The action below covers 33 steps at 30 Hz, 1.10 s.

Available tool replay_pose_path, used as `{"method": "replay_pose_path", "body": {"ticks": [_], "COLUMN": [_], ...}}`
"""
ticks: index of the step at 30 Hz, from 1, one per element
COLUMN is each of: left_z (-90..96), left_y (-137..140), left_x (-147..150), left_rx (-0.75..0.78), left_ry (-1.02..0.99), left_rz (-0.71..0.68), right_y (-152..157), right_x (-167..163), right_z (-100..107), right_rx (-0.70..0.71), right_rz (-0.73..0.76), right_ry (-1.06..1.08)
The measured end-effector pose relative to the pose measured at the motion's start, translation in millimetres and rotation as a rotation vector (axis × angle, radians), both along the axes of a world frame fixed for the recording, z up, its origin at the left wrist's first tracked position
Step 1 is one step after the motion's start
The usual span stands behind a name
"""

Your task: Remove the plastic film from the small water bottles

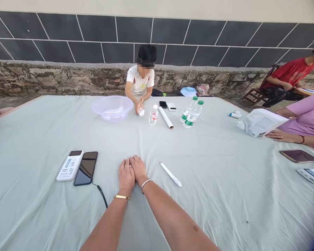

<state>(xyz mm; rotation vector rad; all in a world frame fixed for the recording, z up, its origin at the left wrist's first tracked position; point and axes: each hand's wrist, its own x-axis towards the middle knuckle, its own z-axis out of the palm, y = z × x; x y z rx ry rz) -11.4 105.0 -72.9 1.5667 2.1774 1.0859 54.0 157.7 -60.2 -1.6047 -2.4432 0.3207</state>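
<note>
Side by side on the pale green tablecloth [99, 223], my left hand [126, 175] and my right hand [138, 168] rest palms down and touch each other. Their fingers lie loosely on the cloth, and neither hand shows anything held. A gold bangle [121, 197] circles the left wrist, a silver one [146, 184] the right. Just right of my right hand lies a white pen-like tool [170, 173]. To the left of my hands are a black smartphone [86, 168] with a wrist strap and a white power bank [70, 166].
Across the table a person holds a small bottle [141, 111] beside a purple basin [115, 116]. Nearby stand a clear bottle [153, 115], a white roll [166, 118] and two green-capped water bottles [192, 115]. At right, another person's hand touches a printed sheet [263, 122] near a phone [299, 156].
</note>
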Motion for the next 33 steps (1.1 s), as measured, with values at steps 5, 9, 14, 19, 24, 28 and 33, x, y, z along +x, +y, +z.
{"method": "replay_pose_path", "body": {"ticks": [5, 9, 14, 19, 24, 28, 33], "left_z": [3.2, 3.4, 0.7, -2.6, -2.3, -2.2, -1.2], "left_y": [-0.4, 2.3, -6.7, -22.5, -22.2, -22.9, -25.9], "left_x": [1.0, 1.1, -13.5, -26.8, -22.5, -19.0, -16.9], "left_rx": [-0.027, -0.038, -0.064, -0.062, -0.038, -0.016, -0.037], "left_ry": [0.025, 0.036, 0.064, 0.237, 0.347, 0.405, 0.406], "left_rz": [0.01, 0.0, -0.09, -0.201, -0.187, -0.19, -0.199], "right_y": [-0.3, -0.6, -1.2, -3.9, 5.5, 49.5, 131.2], "right_x": [-2.0, -2.6, -3.0, -2.4, 2.4, 5.3, 2.4], "right_z": [2.5, 3.5, 4.9, 5.7, 6.9, 13.2, 21.6], "right_rx": [-0.001, 0.002, -0.007, -0.02, -0.043, -0.042, -0.061], "right_rz": [-0.025, -0.041, -0.058, -0.07, -0.14, -0.325, -0.574], "right_ry": [-0.022, -0.026, -0.009, 0.06, 0.19, 0.319, 0.426]}}
